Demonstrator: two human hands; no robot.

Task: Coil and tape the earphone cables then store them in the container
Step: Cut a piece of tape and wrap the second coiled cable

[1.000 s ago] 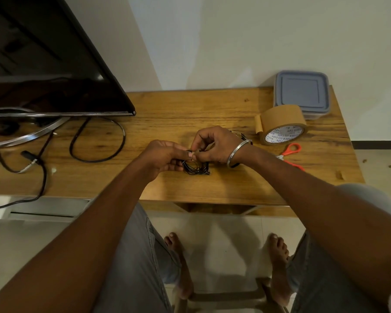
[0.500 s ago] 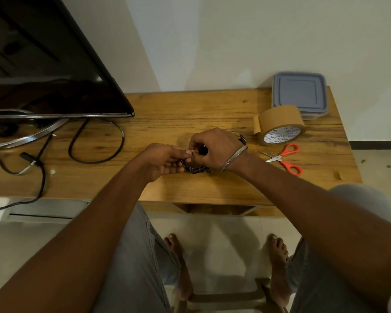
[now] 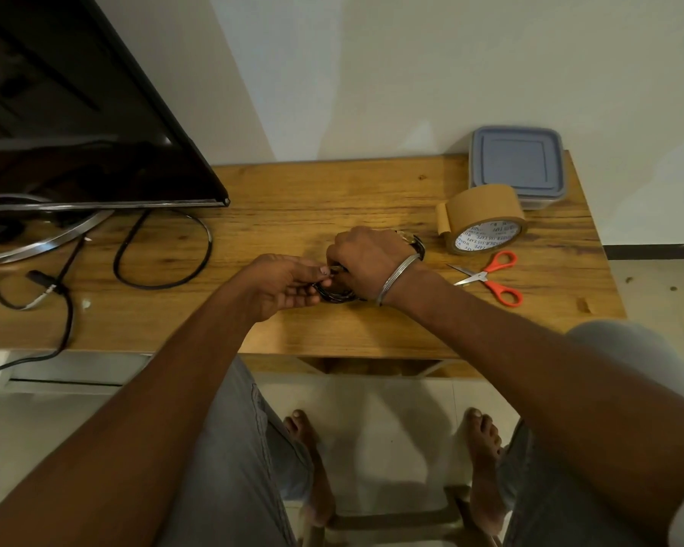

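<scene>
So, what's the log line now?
left hand: pinches earphone coil | right hand: grips it | tape roll, scissors: untouched | container: lidded

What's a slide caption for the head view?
Left hand and right hand hold coiled earphone cable at table; tape roll, scissors, container nearby.

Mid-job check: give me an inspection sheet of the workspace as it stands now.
Surface: wooden table against the wall.
Job's things: coil of earphone cable between the hands; tape standing on edge; container lidded, behind the tape; scissors beside the tape.
Clutter: white scrap on the table's left part.
Grippers: left hand and right hand both hold the coil.
Cables: black lead looped below the TV.
Surroundings: floor to the right; nothing seen on it.
</scene>
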